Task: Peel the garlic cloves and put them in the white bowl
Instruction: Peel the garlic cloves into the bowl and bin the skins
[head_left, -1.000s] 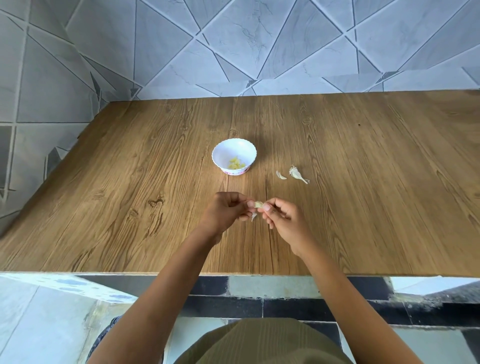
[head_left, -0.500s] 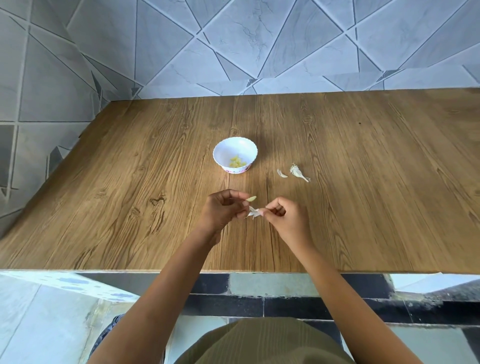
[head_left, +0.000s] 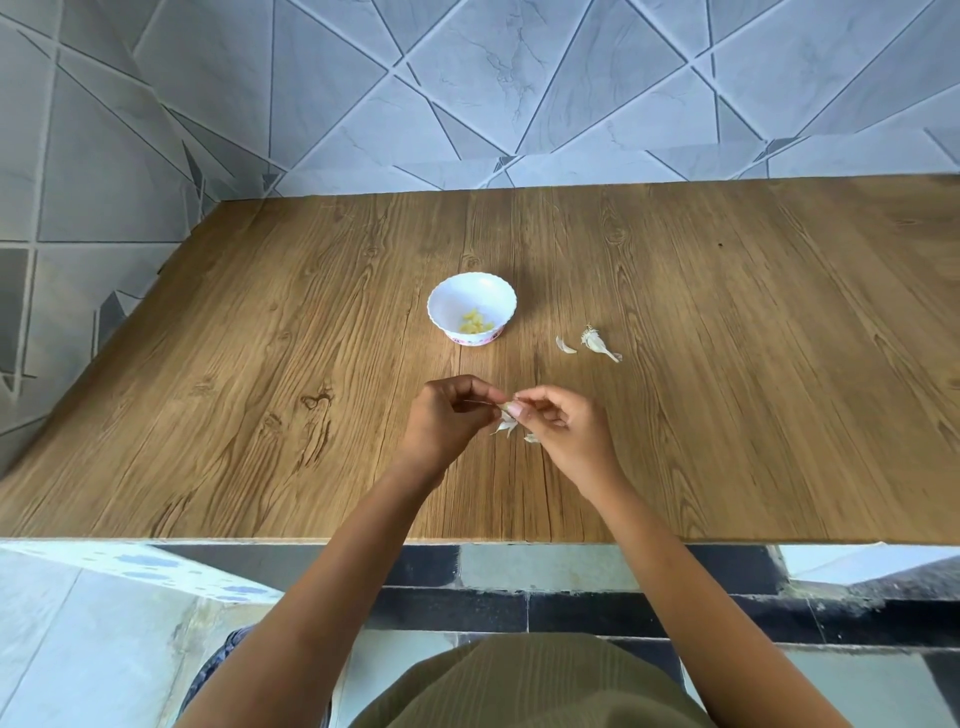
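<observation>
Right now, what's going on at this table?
A person is peeling a garlic clove over the wooden table. The left hand pinches the clove, and the right hand pinches at its tip. Loose skin shows just below the grip; I cannot tell whether it hangs or lies on the table. The white bowl beyond the hands holds a few peeled cloves. A skin scrap and a husk with root end lie to the bowl's right.

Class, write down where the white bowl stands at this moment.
In the head view the white bowl stands centrally on the table, beyond the left hand, garlic scraps to its right.
</observation>
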